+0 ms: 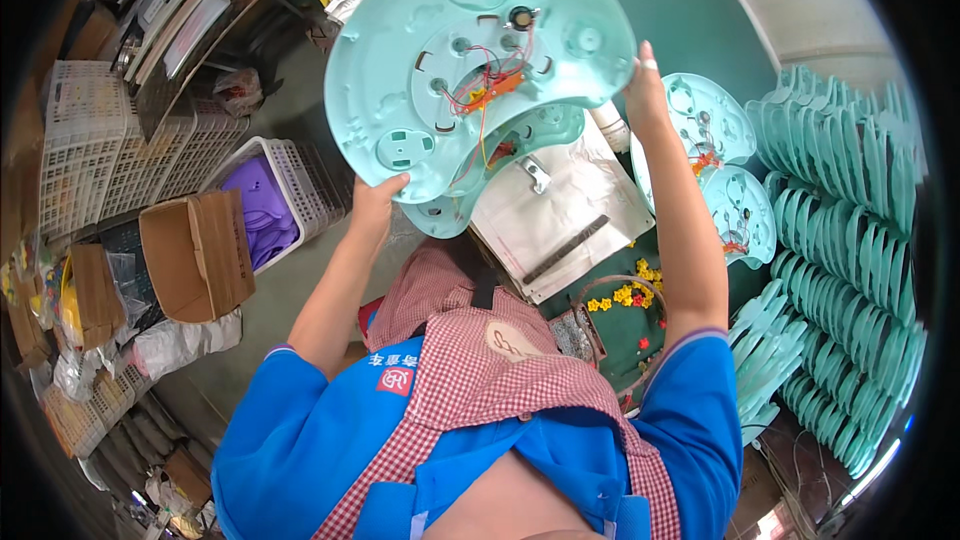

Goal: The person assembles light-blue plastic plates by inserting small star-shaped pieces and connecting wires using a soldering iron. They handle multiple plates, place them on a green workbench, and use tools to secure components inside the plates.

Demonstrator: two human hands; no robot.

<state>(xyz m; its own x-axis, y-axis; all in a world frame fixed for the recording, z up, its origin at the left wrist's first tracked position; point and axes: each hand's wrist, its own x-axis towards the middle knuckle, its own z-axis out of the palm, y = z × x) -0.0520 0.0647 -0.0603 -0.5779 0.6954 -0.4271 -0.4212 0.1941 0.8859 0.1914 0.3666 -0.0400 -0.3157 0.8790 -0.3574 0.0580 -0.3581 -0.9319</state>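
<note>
Shell (465,28): left hand (376,206) holds near edge, right hand (645,90) right edge; transfer step, apparently; next move needs level support.

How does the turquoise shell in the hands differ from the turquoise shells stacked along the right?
The held shell is gripped at its rim by the left hand and right hand; the stacked shells are untouched.
The held shell shows its broad inner face; the stacked shells show mostly their edges, packed in rows.
Red wires show on the held shell; none can be made out on the stacked shells.
Both share the turquoise colour.
</note>
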